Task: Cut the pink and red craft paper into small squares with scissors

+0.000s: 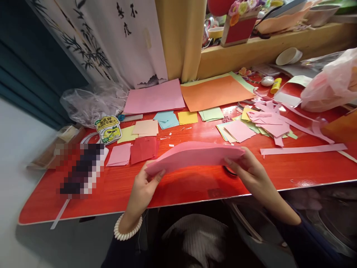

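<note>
A: Landmark: yellow curtain point(178, 41). Left of it?
B: Directly left of the curtain, a white hanging point(149, 48) with painted bamboo and dark characters. Farther left of the curtain, a dark teal drape point(22, 56).
A: Lower left of the curtain?
B: Crumpled clear plastic point(86, 102); lower still, a printed pouch point(110, 131) bearing a yellow cartoon fruit. Also a pixelated object point(83, 169), identity unreadable.
A: Right of the curtain?
B: Nearest it, a red box point(237, 35) topped with colored flowers point(243, 7). Farther right of the curtain, a white bowl point(289, 56). Lower right of the curtain, a small yellow cylinder point(276, 86); farthest right, a translucent plastic bag point(330, 82).
</note>
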`<state>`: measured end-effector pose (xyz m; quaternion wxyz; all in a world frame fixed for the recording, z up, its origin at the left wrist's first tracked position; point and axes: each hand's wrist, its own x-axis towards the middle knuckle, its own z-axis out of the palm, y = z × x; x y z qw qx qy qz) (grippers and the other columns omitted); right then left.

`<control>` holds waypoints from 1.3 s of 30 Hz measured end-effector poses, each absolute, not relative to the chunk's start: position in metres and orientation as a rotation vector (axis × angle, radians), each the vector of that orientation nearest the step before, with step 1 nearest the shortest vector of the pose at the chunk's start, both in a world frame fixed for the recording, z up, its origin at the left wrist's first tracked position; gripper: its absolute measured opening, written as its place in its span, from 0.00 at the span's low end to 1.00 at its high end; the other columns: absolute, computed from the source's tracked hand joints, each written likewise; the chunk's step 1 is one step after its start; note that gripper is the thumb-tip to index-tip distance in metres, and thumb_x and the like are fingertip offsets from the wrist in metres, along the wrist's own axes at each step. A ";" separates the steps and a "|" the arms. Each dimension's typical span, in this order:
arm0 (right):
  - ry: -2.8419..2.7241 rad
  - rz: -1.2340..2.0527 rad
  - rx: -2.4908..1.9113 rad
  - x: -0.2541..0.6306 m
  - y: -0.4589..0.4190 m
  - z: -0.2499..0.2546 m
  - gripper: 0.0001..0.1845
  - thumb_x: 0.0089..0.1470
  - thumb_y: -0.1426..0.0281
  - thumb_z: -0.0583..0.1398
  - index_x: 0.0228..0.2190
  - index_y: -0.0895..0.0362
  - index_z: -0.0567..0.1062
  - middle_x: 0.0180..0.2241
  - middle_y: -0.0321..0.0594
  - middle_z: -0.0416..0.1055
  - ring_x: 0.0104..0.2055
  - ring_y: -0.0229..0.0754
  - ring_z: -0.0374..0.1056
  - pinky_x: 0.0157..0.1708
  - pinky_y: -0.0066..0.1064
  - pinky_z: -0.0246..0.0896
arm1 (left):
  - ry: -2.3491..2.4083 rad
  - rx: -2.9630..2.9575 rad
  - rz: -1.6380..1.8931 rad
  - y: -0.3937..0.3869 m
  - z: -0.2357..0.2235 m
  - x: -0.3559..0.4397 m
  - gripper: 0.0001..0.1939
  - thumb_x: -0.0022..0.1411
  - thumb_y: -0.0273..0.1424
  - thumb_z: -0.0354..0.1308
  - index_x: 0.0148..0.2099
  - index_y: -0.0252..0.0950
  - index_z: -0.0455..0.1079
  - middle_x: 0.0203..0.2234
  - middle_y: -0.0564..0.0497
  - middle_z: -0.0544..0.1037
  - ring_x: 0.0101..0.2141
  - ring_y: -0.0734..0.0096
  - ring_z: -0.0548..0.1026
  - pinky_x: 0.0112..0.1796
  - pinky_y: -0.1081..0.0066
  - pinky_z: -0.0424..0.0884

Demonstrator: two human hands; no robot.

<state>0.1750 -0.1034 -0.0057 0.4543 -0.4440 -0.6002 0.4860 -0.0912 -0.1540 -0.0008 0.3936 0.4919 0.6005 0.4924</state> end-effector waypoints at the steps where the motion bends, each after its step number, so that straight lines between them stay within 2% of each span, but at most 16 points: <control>1: -1.497 1.211 -1.078 0.174 -0.102 -0.008 0.09 0.58 0.66 0.57 0.41 0.49 0.65 0.39 0.36 0.66 0.44 0.40 0.66 0.43 0.31 0.64 | 1.518 1.251 1.240 -0.154 -0.002 -0.092 0.14 0.56 0.32 0.61 0.45 0.40 0.68 0.40 0.53 0.76 0.42 0.71 0.73 0.43 0.74 0.69; 5: -1.567 1.198 -1.062 0.173 -0.099 -0.015 0.14 0.58 0.67 0.57 0.46 0.48 0.63 0.45 0.38 0.65 0.50 0.41 0.63 0.52 0.35 0.59 | 1.497 1.189 1.238 -0.154 -0.011 -0.097 0.16 0.56 0.32 0.61 0.47 0.42 0.65 0.41 0.54 0.74 0.43 0.73 0.72 0.44 0.75 0.68; 9: -1.621 1.182 -1.056 0.174 -0.096 -0.018 0.13 0.60 0.68 0.54 0.47 0.47 0.64 0.47 0.38 0.65 0.52 0.42 0.62 0.52 0.35 0.58 | 1.518 1.218 1.216 -0.152 -0.014 -0.099 0.18 0.55 0.32 0.62 0.48 0.42 0.65 0.42 0.54 0.72 0.42 0.73 0.71 0.42 0.76 0.67; 11: -1.606 1.233 -1.039 0.175 -0.095 -0.020 0.12 0.60 0.68 0.54 0.46 0.47 0.64 0.45 0.38 0.65 0.50 0.42 0.63 0.51 0.35 0.60 | 1.507 1.235 1.195 -0.153 -0.012 -0.100 0.17 0.55 0.32 0.62 0.47 0.41 0.66 0.42 0.54 0.72 0.42 0.73 0.71 0.41 0.76 0.67; 14: -1.536 1.300 -1.057 0.175 -0.095 -0.021 0.07 0.58 0.68 0.56 0.40 0.49 0.65 0.39 0.37 0.66 0.44 0.40 0.65 0.46 0.33 0.63 | 1.411 1.270 1.166 -0.155 -0.008 -0.102 0.10 0.57 0.31 0.61 0.42 0.39 0.68 0.39 0.52 0.73 0.42 0.72 0.71 0.44 0.75 0.66; 17: -1.489 1.314 -1.075 0.174 -0.096 -0.021 0.06 0.57 0.68 0.58 0.37 0.49 0.65 0.36 0.35 0.65 0.41 0.39 0.66 0.42 0.31 0.64 | 1.370 1.260 1.161 -0.158 -0.005 -0.103 0.06 0.58 0.30 0.60 0.39 0.38 0.70 0.42 0.51 0.74 0.44 0.71 0.71 0.46 0.74 0.66; 20: -1.501 1.300 -1.073 0.173 -0.096 -0.017 0.07 0.57 0.68 0.57 0.38 0.47 0.64 0.33 0.33 0.66 0.36 0.37 0.66 0.36 0.29 0.65 | 1.385 1.216 1.166 -0.159 -0.006 -0.104 0.03 0.57 0.30 0.60 0.35 0.38 0.70 0.36 0.53 0.76 0.39 0.73 0.73 0.41 0.75 0.68; 22: -1.539 1.262 -1.087 0.173 -0.096 -0.016 0.09 0.57 0.68 0.56 0.42 0.46 0.65 0.33 0.34 0.67 0.34 0.38 0.66 0.33 0.29 0.64 | 1.408 1.178 1.199 -0.158 -0.009 -0.104 0.04 0.56 0.30 0.62 0.35 0.37 0.70 0.33 0.54 0.76 0.37 0.73 0.74 0.39 0.75 0.69; 24: -1.589 1.176 -1.146 0.175 -0.097 -0.015 0.10 0.58 0.67 0.56 0.43 0.47 0.67 0.33 0.35 0.68 0.33 0.39 0.67 0.31 0.30 0.64 | 1.421 1.103 1.244 -0.158 -0.012 -0.103 0.07 0.55 0.30 0.63 0.38 0.38 0.72 0.34 0.54 0.78 0.38 0.72 0.75 0.41 0.74 0.70; 27: -1.677 1.024 -1.228 0.180 -0.101 -0.018 0.08 0.58 0.67 0.56 0.40 0.49 0.72 0.28 0.35 0.68 0.28 0.39 0.65 0.24 0.29 0.61 | 1.445 1.008 1.281 -0.160 -0.015 -0.101 0.10 0.53 0.30 0.64 0.40 0.39 0.75 0.37 0.53 0.80 0.39 0.70 0.76 0.42 0.73 0.71; 29: -1.732 0.945 -1.207 0.184 -0.103 -0.019 0.08 0.58 0.69 0.56 0.39 0.49 0.74 0.28 0.34 0.68 0.28 0.38 0.65 0.24 0.29 0.61 | 1.493 0.986 1.288 -0.161 -0.012 -0.101 0.09 0.51 0.30 0.65 0.38 0.39 0.77 0.35 0.54 0.81 0.37 0.70 0.77 0.40 0.73 0.72; 32: -1.770 0.897 -1.108 0.188 -0.106 -0.014 0.11 0.58 0.71 0.56 0.40 0.47 0.75 0.33 0.35 0.72 0.31 0.37 0.67 0.28 0.28 0.64 | 1.492 0.914 1.307 -0.161 -0.004 -0.105 0.08 0.48 0.29 0.68 0.34 0.39 0.78 0.32 0.53 0.82 0.35 0.69 0.78 0.38 0.74 0.74; 34: -1.710 0.988 -1.082 0.189 -0.105 -0.007 0.10 0.57 0.70 0.57 0.39 0.46 0.76 0.34 0.35 0.73 0.31 0.37 0.67 0.29 0.28 0.65 | 1.429 0.843 1.311 -0.161 0.002 -0.108 0.08 0.46 0.28 0.69 0.32 0.39 0.79 0.31 0.53 0.82 0.35 0.68 0.78 0.39 0.73 0.74; 37: -1.559 1.306 -1.116 0.187 -0.101 0.007 0.09 0.54 0.66 0.60 0.40 0.47 0.75 0.31 0.35 0.72 0.30 0.38 0.67 0.29 0.29 0.67 | 1.352 0.804 1.291 -0.158 0.007 -0.111 0.08 0.46 0.26 0.68 0.33 0.38 0.79 0.32 0.52 0.82 0.35 0.67 0.78 0.40 0.70 0.75; 39: -1.530 1.438 -1.161 0.184 -0.099 0.013 0.06 0.52 0.63 0.62 0.34 0.50 0.76 0.27 0.34 0.70 0.27 0.37 0.66 0.27 0.29 0.66 | 1.337 0.824 1.262 -0.157 0.007 -0.111 0.09 0.47 0.27 0.68 0.34 0.38 0.79 0.33 0.51 0.82 0.35 0.66 0.78 0.40 0.68 0.75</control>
